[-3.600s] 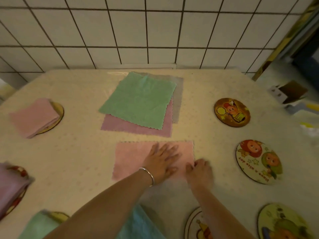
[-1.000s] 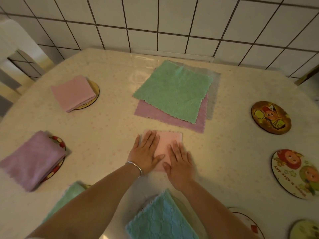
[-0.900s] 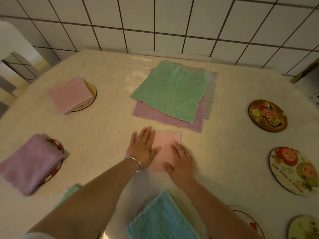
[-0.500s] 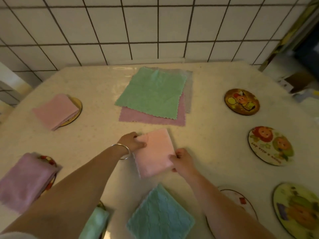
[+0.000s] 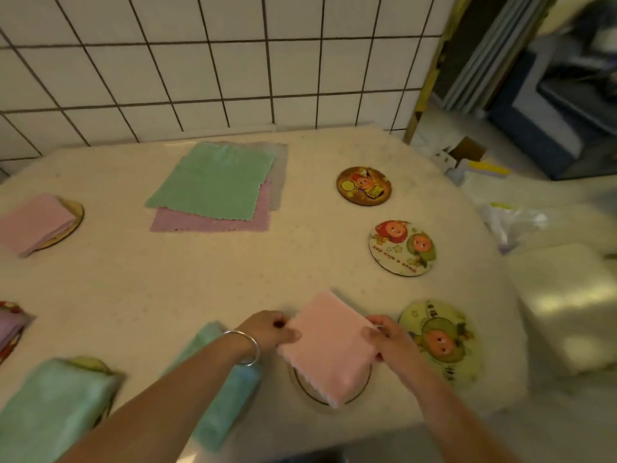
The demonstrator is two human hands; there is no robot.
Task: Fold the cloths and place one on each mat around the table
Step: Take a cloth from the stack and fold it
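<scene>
A folded pink cloth lies over a round mat near the table's front edge. My left hand pinches its left edge and my right hand pinches its right edge. Three bare round mats sit to the right: a green one, a white one with two faces and a brown one. A flat stack with a green cloth on top, a purple cloth and a grey cloth under it lies at the back.
Folded cloths rest on mats at the left: pink, purple, green and teal. A tiled wall backs the table. A pale stool and clutter stand beyond the table's right edge.
Both hands flattened the pink cloth into a small square, lifted it by its sides and carried it right and toward me onto the front mat. The camera view swung right.
</scene>
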